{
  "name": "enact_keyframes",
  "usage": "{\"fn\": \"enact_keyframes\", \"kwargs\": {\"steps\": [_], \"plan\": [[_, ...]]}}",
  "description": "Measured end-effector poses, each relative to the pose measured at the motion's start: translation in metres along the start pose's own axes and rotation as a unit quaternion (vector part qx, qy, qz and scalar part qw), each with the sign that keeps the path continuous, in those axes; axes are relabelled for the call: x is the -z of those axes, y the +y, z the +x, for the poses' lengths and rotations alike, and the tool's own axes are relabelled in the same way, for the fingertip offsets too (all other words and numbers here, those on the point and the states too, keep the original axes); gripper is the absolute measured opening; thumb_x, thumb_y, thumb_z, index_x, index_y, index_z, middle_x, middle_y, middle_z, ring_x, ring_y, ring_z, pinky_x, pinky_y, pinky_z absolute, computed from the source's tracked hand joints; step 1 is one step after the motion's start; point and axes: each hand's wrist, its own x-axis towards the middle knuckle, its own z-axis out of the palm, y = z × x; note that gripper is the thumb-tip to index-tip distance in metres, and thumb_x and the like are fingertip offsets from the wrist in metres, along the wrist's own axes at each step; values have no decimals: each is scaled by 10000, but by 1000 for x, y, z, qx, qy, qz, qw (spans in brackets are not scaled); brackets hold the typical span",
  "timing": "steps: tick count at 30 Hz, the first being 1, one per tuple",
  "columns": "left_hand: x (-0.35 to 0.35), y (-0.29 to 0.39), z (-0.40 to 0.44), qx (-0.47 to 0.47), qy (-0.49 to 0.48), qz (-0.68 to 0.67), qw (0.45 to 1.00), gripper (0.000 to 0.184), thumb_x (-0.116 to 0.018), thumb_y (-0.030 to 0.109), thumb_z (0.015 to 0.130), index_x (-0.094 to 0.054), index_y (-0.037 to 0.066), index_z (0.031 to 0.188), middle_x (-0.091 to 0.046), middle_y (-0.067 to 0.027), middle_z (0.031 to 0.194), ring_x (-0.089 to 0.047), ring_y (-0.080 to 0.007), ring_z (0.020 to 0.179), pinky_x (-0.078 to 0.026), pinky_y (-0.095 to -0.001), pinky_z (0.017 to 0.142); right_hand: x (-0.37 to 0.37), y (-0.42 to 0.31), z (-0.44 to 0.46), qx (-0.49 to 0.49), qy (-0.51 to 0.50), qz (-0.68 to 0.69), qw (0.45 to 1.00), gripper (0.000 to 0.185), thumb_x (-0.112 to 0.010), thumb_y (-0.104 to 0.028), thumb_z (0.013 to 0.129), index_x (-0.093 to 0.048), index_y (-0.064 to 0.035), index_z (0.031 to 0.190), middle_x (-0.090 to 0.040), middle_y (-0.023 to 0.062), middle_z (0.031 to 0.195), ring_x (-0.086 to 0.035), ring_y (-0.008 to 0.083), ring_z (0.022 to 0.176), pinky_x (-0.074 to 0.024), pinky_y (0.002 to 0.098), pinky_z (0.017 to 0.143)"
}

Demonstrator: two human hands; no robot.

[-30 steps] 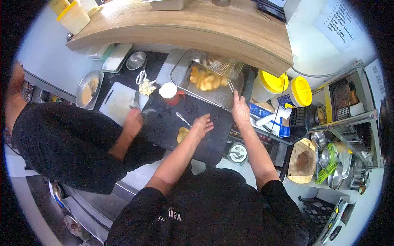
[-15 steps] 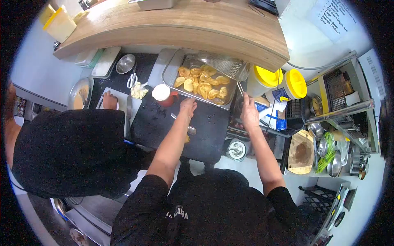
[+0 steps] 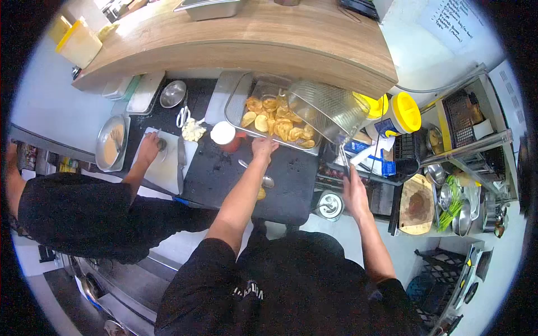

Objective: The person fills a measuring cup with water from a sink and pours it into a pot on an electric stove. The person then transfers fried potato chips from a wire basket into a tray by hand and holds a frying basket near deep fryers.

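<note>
black short-sleeved shirt (image 3: 302, 285); white lettering (image 3: 249, 291) across the chest; bare forearms

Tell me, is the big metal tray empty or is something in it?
Not empty: yellow-brown slices lie in the metal tray, near the left hand.

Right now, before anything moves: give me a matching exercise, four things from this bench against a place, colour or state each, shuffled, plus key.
1. wire basket
2. fried slices
3. spoon
4. mug

A. red
B. in the metal tray
C. partly behind the left arm
D. tilted, handle in the right hand

Pairs: 1-D, 2-B, 3-C, 4-A
</note>
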Motion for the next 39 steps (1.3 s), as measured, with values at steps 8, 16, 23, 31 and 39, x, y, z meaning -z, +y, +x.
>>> {"fn": "enact_keyframes", "kwargs": {"steps": [8,16,23,31,39], "plan": [[16,92,-29,-92,-139,513,842,306,-569,294,841,-630,10,936,-671,-140,750,-650,-303,628,-536,-359,581,35,-3,-55,-164,-43,184,968,430,-474,-81,921,-355,-54,1334,-574,86,823,-556,157,688,-456,278,619],[-49,92,40,-467,-207,663,546,450,-523,60,787,-550,150,1227,-586,-150,1141,-517,-319,1113,-419,-460,919,48,-32,-94,-248,-23,362,898,396,-445,-90,947,-332,-55,1324,-508,16,724,-468,76,537,-412,222,451],[-48,112,92,-355,-236,758,494,370,-476,84,811,-613,155,1147,-592,-156,1151,-560,-322,1074,-416,-478,933,51,-35,-132,-295,23,394,870,452,-448,-102,943,-287,-39,1360,-535,48,748,-494,98,547,-442,240,446],[-41,152,94,-272,-167,672,668,310,-531,105,777,-661,110,1058,-615,-157,1104,-588,-294,1021,-485,-377,851,45,-43,-145,-310,48,409,857,472,-459,-106,938,-282,-49,1371,-540,44,747,-496,98,544,-449,239,446],[-23,160,102,-30,-247,396,884,309,-561,92,836,-594,28,1136,-648,-95,946,-627,-178,734,-545,-295,640,43,-46,-151,-313,32,419,851,463,-453,-82,931,-297,-42,1366,-542,49,744,-507,97,537,-449,238,440]]}}
